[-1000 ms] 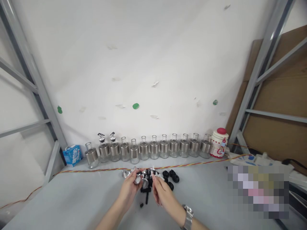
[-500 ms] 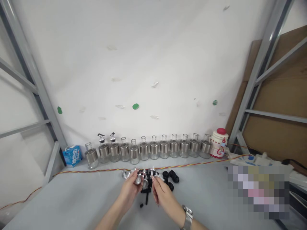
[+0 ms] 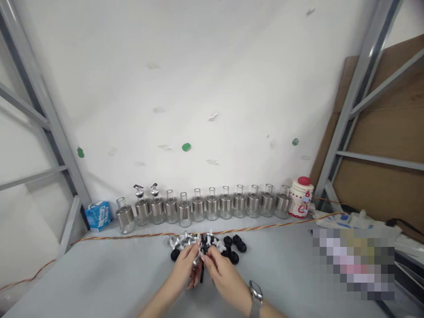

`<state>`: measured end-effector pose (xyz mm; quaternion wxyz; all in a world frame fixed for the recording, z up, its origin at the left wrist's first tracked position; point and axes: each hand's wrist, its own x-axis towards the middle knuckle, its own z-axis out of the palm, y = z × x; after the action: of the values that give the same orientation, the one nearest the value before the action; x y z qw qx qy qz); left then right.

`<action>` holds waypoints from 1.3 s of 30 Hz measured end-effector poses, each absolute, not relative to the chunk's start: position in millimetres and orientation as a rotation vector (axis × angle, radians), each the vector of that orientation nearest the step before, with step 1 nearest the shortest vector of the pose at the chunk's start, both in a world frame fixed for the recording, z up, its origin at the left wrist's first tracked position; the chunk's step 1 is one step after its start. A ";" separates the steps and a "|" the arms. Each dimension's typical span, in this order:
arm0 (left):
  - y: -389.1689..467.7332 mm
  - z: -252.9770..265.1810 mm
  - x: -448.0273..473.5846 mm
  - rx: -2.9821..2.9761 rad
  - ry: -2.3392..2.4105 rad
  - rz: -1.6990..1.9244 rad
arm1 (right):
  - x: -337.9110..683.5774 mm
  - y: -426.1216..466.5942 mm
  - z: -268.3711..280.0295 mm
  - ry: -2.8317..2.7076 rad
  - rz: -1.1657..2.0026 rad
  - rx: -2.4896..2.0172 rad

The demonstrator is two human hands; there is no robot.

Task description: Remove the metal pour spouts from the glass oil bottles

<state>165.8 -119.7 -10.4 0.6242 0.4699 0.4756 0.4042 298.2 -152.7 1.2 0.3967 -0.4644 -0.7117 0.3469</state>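
My left hand is closed around a silver bottle pourer part, partly covered by the fingers. My right hand meets it, thumb and fingertips pinched at the same spot. Whatever sits in that pinch is too small and covered to make out. Right behind the hands lies a pile of silver pourer parts, mixed with white and black pieces. Round black stoppers lie to the right of the pile. A black stick-like piece shows between the hands.
A row of glass bottles with steel sleeves stands along the wall; two carry pourers. A blue carton is at the left end, a white and red jar at the right. A twisted cord crosses the table.
My right hand has come left from the pile to my left hand, and the fingertips of both now meet. The silver part has turned and is more covered.
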 end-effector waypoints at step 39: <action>-102.5 30.4 108.9 0.858 1.031 1.355 | 297.1 -153.9 -2.9 -2.003 0.653 -1.406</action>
<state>108.9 -102.5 30.4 0.5789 0.3669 0.4409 0.5795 297.1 -153.9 -2.9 0.2997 -0.5297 -0.7544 0.2458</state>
